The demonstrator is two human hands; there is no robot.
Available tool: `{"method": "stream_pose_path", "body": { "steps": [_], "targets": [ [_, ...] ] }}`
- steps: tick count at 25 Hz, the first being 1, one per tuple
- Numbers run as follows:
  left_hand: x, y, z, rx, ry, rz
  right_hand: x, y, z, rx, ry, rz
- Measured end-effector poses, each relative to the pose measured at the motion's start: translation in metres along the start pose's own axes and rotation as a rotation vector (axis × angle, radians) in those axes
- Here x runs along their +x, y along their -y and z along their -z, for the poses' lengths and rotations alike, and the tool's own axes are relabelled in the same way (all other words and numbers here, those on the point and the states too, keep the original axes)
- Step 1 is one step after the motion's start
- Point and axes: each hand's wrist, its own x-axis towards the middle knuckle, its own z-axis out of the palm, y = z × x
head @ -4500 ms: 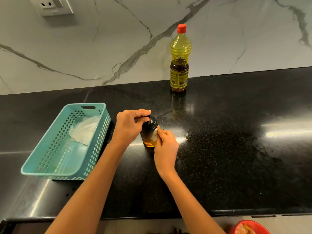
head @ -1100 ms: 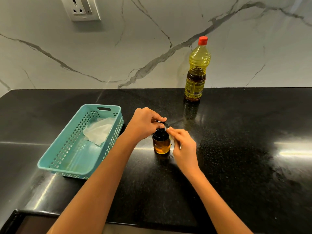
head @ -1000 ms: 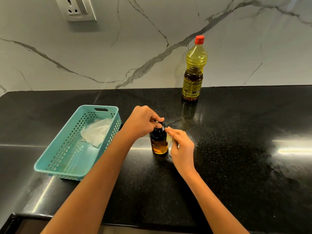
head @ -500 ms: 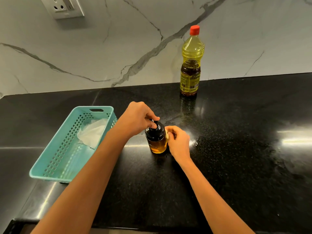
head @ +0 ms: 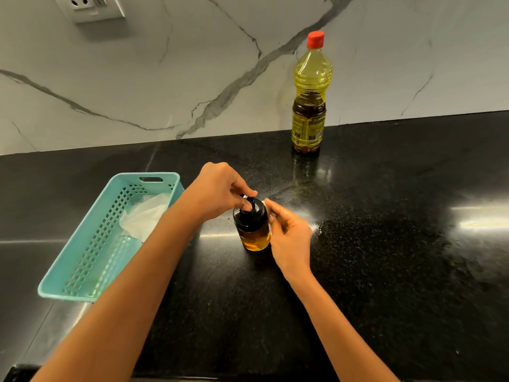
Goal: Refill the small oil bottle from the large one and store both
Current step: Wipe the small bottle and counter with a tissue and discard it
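Note:
The small oil bottle (head: pixel 252 230) stands upright mid-counter, a stubby glass bottle with amber oil in its lower part and a black cap. My left hand (head: pixel 217 193) pinches the black nozzle on top of that cap. My right hand (head: pixel 289 235) wraps the bottle's right side and steadies it. The large oil bottle (head: pixel 309 97) stands far back by the wall, tall, yellow, red cap on, dark label; neither hand touches it.
A turquoise perforated plastic basket (head: pixel 82 271) lies left of the small bottle with a crumpled white tissue (head: pixel 144 219) inside. The black granite counter (head: pixel 385 271) runs to a white marble backsplash. A wall socket (head: pixel 91 6) is at upper left.
My left fingers stay on the small bottle's cap. My right hand shifted slightly along the bottle's right side. The bottle has kept its place; the view itself drifted.

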Motion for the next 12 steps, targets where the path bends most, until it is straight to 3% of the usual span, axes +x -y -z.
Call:
{"method": "stream_pose_path", "body": {
  "steps": [4, 6, 10, 12],
  "targets": [
    [0.003, 0.003, 0.004, -0.033, 0.032, -0.021, -0.022, -0.016, -0.004, 0.027, -0.196, 0.07],
    [0.006, 0.005, 0.007, -0.039, 0.059, -0.031, -0.027, -0.024, -0.006, -0.071, -0.241, 0.209],
    [0.016, 0.003, 0.014, 0.003, 0.152, -0.079, -0.024, -0.025, -0.002, -0.458, -0.077, 0.804],
    [0.021, 0.004, 0.017, -0.003, 0.206, -0.105, -0.019, -0.023, -0.002, -0.657, 0.057, 0.945]
  ]
}}
